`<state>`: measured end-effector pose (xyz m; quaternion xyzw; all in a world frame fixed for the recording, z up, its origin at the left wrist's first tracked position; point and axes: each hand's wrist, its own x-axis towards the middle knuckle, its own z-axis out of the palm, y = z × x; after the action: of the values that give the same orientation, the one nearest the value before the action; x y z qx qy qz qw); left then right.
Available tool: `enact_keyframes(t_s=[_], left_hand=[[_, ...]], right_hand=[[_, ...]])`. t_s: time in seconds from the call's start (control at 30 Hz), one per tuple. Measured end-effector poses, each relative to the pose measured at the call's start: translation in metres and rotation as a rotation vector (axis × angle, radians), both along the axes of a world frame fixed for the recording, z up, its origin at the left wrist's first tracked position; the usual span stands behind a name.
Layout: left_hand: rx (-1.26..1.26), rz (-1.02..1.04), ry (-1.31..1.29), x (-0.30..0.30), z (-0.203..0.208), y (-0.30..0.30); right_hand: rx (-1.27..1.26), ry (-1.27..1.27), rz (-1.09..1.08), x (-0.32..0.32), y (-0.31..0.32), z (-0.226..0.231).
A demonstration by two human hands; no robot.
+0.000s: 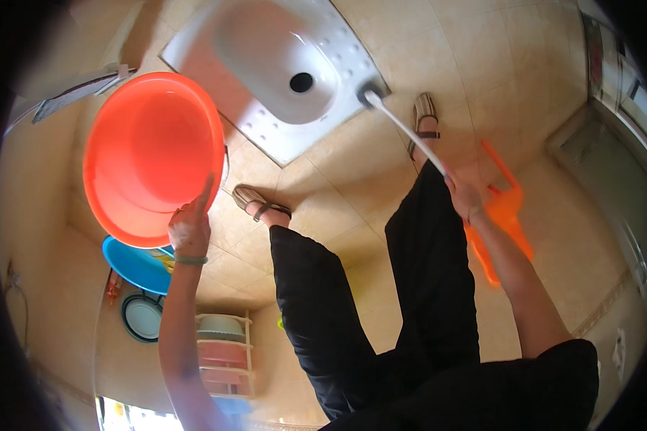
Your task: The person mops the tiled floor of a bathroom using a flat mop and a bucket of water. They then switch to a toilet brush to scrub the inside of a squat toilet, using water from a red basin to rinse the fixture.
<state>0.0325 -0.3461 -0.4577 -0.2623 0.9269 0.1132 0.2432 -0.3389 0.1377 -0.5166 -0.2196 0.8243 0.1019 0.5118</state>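
My left hand is closed on the near rim of a large orange-red plastic basin, one finger stretched along the edge. The basin is tilted, its open side facing me. In my right hand is a toilet brush, gripped by the end of its long white handle. Its dark, blurred head rests at the right corner of a white squat toilet, which is set into the tiled floor. The round drain hole shows dark in the toilet bowl.
My two feet in striped shoes stand near the toilet. An orange plastic thing with leg-like bars is by my right forearm. To the left are a blue basin, a grey-white basin and a rack holding basins. A glass panel stands at right.
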Motion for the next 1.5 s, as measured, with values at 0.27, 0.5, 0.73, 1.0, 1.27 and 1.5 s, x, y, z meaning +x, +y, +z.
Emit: enact_keyframes(t_s=[0.27, 0.5, 0.73, 1.0, 1.27, 1.5], left_hand=[[0.038, -0.033, 0.065, -0.017, 0.0, -0.003], [0.101, -0.04, 0.097, -0.012, -0.004, -0.003], [0.068, -0.06, 0.055, -0.006, -0.001, -0.002], [0.052, -0.074, 0.078, -0.005, -0.008, -0.005], [0.094, -0.06, -0.017, -0.01, 0.001, -0.004], [0.065, -0.088, -0.006, -0.008, -0.001, -0.004]], right_hand=[[-0.268, 0.065, -0.101, -0.03, -0.029, -0.033], [0.014, 0.081, -0.139, -0.024, -0.053, -0.002], [-0.137, 0.105, -0.008, 0.005, 0.039, 0.033], [-0.098, 0.084, 0.044, -0.048, 0.015, -0.007], [-0.053, 0.051, 0.088, -0.033, -0.024, -0.009], [-0.134, -0.062, 0.377, 0.021, -0.047, -0.017]])
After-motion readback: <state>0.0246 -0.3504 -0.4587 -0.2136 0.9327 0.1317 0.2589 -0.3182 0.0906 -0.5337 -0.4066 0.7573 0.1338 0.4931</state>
